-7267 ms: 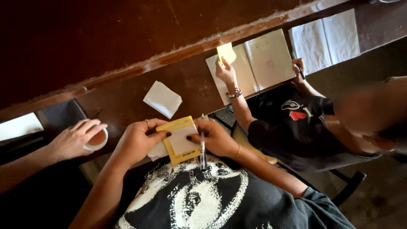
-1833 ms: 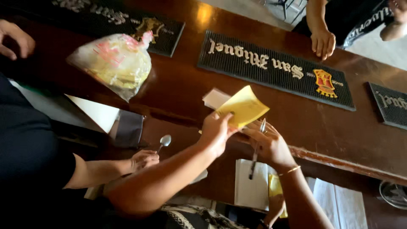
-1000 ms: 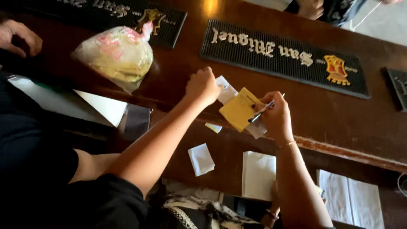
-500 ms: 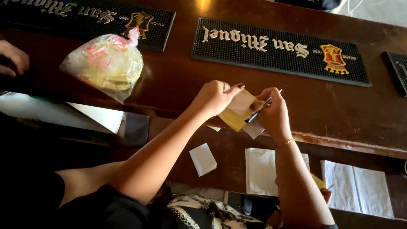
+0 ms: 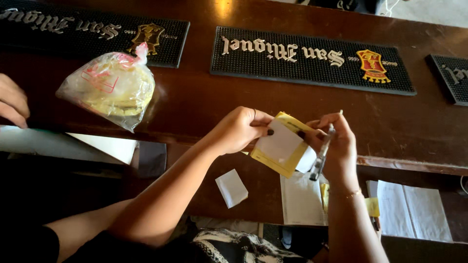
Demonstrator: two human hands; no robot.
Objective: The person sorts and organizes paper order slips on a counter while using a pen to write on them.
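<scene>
A yellow paper pad (image 5: 285, 146) with a white slip on it is held above the wooden counter (image 5: 195, 102). The left hand (image 5: 239, 129) pinches its edge; the right hand (image 5: 339, 146) pinches it too, fingers curled around a pen (image 5: 321, 153). A tied plastic bag (image 5: 109, 87) lies well apart on the left, and black bar mats (image 5: 312, 58) lie behind.

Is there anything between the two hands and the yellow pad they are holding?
Nothing visible. The left hand and the right hand both grip the yellow pad directly, above the counter edge. The right hand also holds a pen, beside the pad, not blocking it.
</scene>
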